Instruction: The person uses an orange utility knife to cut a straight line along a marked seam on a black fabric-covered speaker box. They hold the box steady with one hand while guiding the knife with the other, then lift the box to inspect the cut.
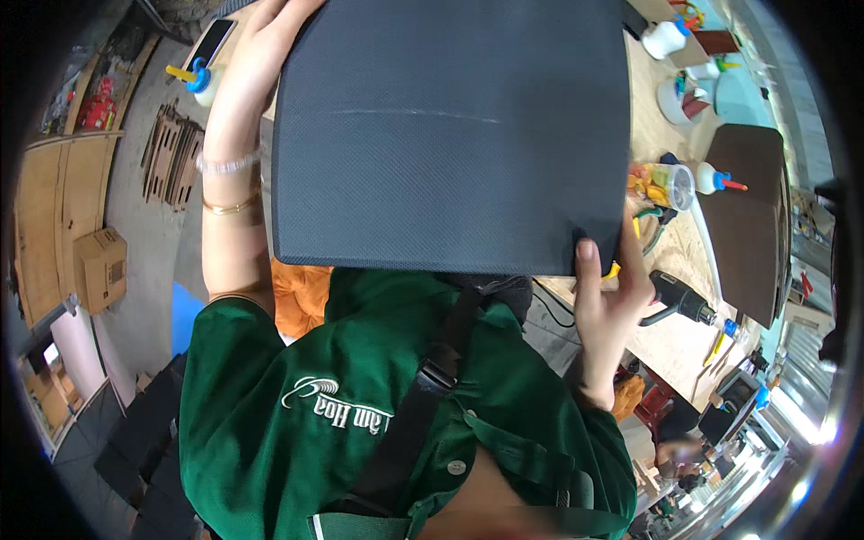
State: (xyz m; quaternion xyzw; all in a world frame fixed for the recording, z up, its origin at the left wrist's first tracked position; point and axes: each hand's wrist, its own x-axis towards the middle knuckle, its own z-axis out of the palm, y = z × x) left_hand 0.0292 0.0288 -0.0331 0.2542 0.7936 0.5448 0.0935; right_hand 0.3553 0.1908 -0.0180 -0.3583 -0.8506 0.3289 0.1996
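Observation:
A large black textured board (pixel 450 180) with rounded corners fills the upper middle, raised in front of my chest. A thin pale scuff line runs across its face. My right hand (pixel 607 292) grips its near right corner, thumb on top and the other fingers along the side and underneath. At the far left edge, my left hand (pixel 281 20) holds the board's side; its fingertips run out of the picture. What lies beneath the board is hidden.
On the wooden table at right are a heat gun (pixel 681 299), a clear cup (pixel 666 184), a glue bottle (pixel 711 178) and dark brown panels (pixel 742 220). Left of my arm stand another glue bottle (pixel 202 85) and a phone (pixel 212 43). A cardboard box (pixel 99 268) sits on the floor.

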